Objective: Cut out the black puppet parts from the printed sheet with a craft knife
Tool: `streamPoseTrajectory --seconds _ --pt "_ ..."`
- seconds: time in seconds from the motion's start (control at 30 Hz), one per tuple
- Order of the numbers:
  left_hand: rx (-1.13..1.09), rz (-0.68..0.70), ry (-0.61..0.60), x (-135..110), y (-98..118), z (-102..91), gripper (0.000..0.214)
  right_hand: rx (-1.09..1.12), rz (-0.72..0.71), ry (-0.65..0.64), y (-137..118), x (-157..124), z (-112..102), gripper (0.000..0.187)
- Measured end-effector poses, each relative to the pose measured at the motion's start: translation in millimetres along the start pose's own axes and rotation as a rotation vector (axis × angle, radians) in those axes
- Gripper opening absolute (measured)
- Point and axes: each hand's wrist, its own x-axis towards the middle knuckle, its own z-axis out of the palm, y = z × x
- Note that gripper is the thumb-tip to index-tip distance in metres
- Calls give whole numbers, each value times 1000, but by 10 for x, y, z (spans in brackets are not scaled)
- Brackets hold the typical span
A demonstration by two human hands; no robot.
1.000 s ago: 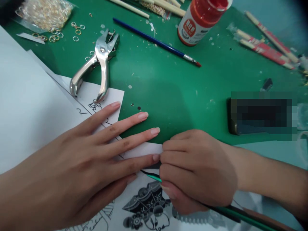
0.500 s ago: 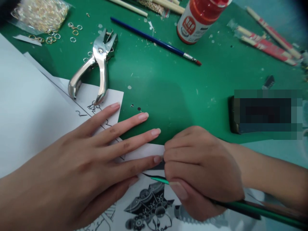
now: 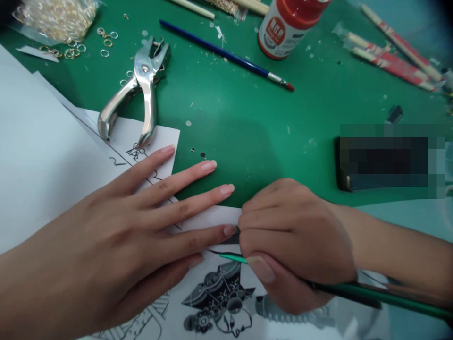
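My left hand point(image 3: 116, 236) lies flat on the papers with its fingers spread. Its index fingertip nearly meets the knuckles of my right hand point(image 3: 290, 241). That hand is closed round a slim green pen-like tool point(image 3: 396, 298), whose shaft slants out to the lower right. The tool's pointed green end shows left of the thumb, above a printed sheet point(image 3: 177, 318) with a black-and-white figure in a patterned headdress. I cannot make out its very tip. Part of the sheet is hidden under both hands.
A metal hole punch point(image 3: 145, 89) lies beyond my left fingers, near loose rings point(image 3: 105, 42) and a bag of rings point(image 3: 56, 19). Farther off are a blue paintbrush point(image 3: 219, 52), a red-capped bottle point(image 3: 283, 35) and wrapped sticks point(image 3: 392, 61). A dark blurred-out object point(image 3: 385, 163) sits right.
The whole view has shifted slightly, so everything appears a little higher. Both hands keep the same pose, and the tool stays in the right hand.
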Motion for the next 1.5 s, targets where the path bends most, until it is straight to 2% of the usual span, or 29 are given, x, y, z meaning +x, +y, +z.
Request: streamPoseTrajectory --seconds 0.37,0.97,1.5 --pt "-14 6 41 -1 6 29 45 -49 -11 -2 -5 -8 -5 33" --pt "-28 2 2 11 13 -6 48 -113 -31 35 14 12 71 39" --pt "-63 -10 9 19 18 -21 45 -145 -75 -10 7 29 23 37"
